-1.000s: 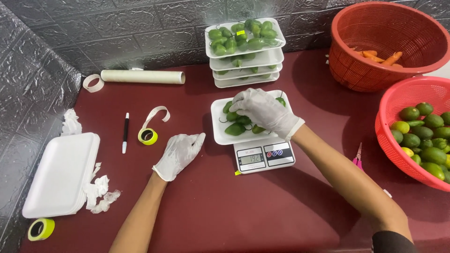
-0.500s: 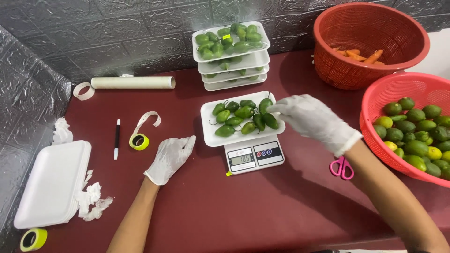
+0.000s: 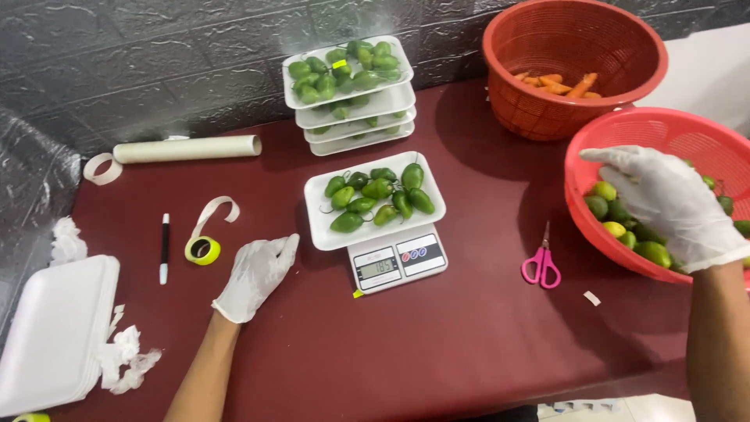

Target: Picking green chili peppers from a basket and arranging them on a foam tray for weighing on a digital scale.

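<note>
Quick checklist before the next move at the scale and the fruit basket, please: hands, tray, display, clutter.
1. Right hand over the basket of green and yellow fruit, open, nothing visibly gripped: ok.
2. Left hand flat on the table, clear of the scale: ok.
3. White tray sits on the scale, loaded with green fruit: ok.
4. Scale display lit and unobstructed: ok.
5. Pink scissors lie between scale and basket, in the hand's path: not ok.
6. Target weight reached: cannot tell.
</note>
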